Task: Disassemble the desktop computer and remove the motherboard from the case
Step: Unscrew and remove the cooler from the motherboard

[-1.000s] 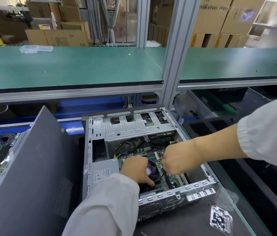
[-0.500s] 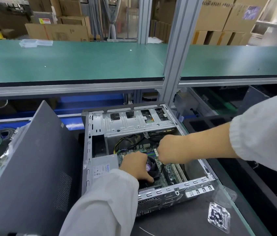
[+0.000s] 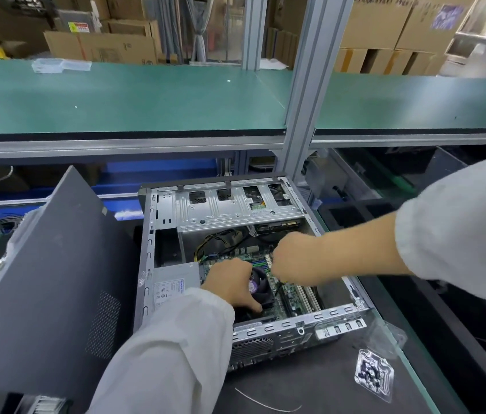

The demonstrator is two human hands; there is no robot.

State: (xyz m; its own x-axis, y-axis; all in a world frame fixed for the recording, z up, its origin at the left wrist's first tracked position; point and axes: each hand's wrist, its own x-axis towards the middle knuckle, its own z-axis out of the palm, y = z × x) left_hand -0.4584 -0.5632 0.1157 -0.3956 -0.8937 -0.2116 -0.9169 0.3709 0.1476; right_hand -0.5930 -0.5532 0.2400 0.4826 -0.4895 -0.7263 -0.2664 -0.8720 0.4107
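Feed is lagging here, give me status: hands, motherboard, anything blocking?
Left hand gripping the CPU fan. Right hand fisted over the motherboard, contents unseen. Board seated in case. Cables and drive cage crowd the far end.

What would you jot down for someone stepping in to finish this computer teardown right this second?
Left hand: curled over the round black cooler fan on the green motherboard.
Right hand: fist over the board's middle; whether its grip holds anything is hidden.
The open grey metal desktop case lies flat on the dark mat.
Done: dark grey side panel is off, leaning to the left of the case.
Left: motherboard, silver power supply box and yellow-black cables remain inside.
Clear plastic bag of small dark parts lies right of the case.
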